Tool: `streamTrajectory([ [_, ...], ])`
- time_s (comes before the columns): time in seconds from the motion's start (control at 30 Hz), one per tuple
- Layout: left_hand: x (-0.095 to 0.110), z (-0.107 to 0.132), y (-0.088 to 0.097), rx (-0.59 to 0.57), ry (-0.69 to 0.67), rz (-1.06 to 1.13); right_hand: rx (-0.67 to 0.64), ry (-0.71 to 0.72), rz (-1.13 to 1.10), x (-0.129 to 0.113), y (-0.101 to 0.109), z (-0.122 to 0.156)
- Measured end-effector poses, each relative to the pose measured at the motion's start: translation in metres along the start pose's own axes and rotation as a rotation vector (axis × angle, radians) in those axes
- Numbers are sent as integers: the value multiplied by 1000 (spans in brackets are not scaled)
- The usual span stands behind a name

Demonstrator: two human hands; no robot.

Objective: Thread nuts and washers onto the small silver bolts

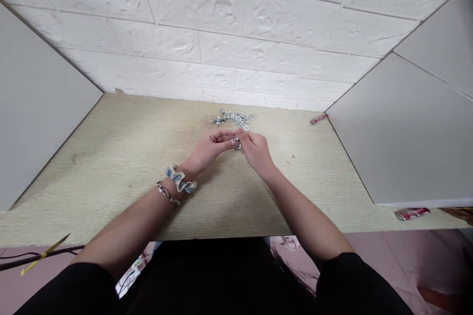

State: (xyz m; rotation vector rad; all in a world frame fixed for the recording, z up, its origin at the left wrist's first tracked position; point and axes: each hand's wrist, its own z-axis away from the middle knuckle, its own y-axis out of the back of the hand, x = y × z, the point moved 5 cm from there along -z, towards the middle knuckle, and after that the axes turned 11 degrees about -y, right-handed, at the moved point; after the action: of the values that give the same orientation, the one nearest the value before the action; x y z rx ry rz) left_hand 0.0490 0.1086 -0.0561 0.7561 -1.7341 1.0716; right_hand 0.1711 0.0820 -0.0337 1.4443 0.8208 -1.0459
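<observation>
Near the center of the tabletop [111, 167], the left hand [209, 150] is pressing its fingers together against a small bolt [237, 144], while the right hand [256, 152] is clamping its fingertips on the same bolt. A pile of bolts and washers [232, 119] is lying near the rear edge, and a red tube [318, 118] is lying at the right rear corner.

The desk top [111, 167] is wood-look laminate, matt and a little rough. On it, the bolts and washers [233, 119] are bright metal with light gloss, same as the fastener [237, 143] above it. Beside it, the side panel [44, 98] is smooth and matt; behind it, the wall [192, 10] is white embossed foam.
</observation>
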Motion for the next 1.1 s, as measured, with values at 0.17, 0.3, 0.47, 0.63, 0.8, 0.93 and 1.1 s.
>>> streamTrajectory([
  [0.17, -2, -1, 0, 6, 71, 42, 26, 46, 63, -2, -1, 1],
  [0.3, -1, 0, 0, 4, 110, 18, 12, 86, 74, -4, -3, 3],
  [0.47, 1, 1, -2, 19, 141, 84, -12, 117, 45, -5, -6, 5],
  [0.63, -1, 2, -1, 33, 172, 134, -15, 136, 50, -4, -7, 4],
  [0.8, -2, 2, 1, 40, 184, 154, -6, 133, 108, -5, -8, 4],
  [0.93, -2, 2, 1, 39, 184, 160, 6, 135, 132, -6, -8, 4],
  [1.1, -1, 2, 1, 41, 204, 172, -10, 147, 131, -5, -5, 2],
])
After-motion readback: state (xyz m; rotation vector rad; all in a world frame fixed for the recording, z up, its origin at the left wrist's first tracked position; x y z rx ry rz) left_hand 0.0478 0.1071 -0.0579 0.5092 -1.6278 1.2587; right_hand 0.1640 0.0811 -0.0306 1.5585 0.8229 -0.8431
